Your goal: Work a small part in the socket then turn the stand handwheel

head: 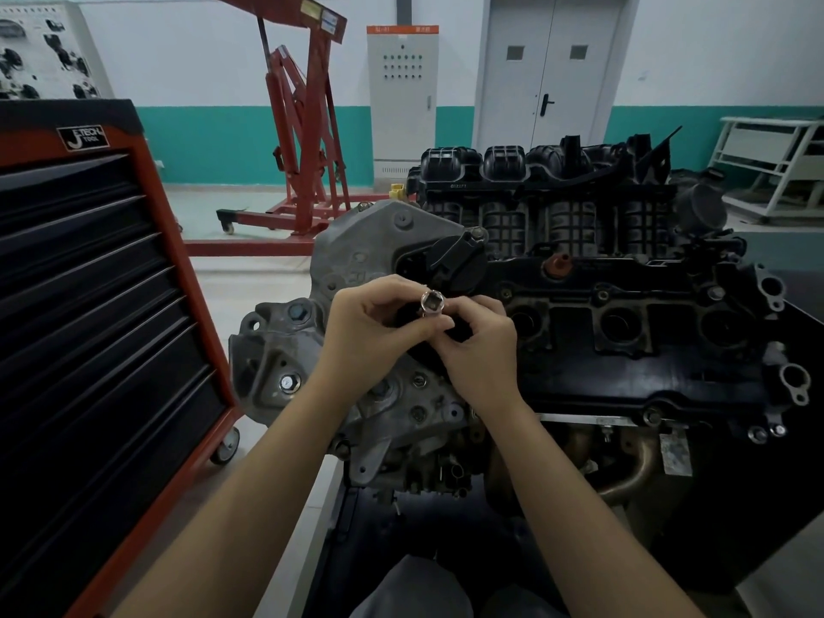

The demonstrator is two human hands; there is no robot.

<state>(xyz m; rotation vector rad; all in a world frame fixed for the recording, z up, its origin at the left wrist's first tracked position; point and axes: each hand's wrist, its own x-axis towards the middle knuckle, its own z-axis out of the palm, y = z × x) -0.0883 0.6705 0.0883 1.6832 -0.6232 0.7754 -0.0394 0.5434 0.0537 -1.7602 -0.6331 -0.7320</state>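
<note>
Both hands meet above the front left of a car engine (579,350). My left hand (365,332) and my right hand (479,345) pinch a small shiny metal socket (431,303) between their fingertips, its square drive hole facing the camera. The fingers of both hands are curled around it. Just behind the socket sits the black oil filler cap (455,260) on the dark valve cover. The grey metal timing cover (356,243) lies below and left of the hands.
A red and black wheeled tool cabinet (89,305) with several drawers stands close on the left. A red engine hoist (307,127) stands behind on the floor. A grey electrical cabinet (401,100), a double door (548,69) and a white frame rack (776,162) line the back.
</note>
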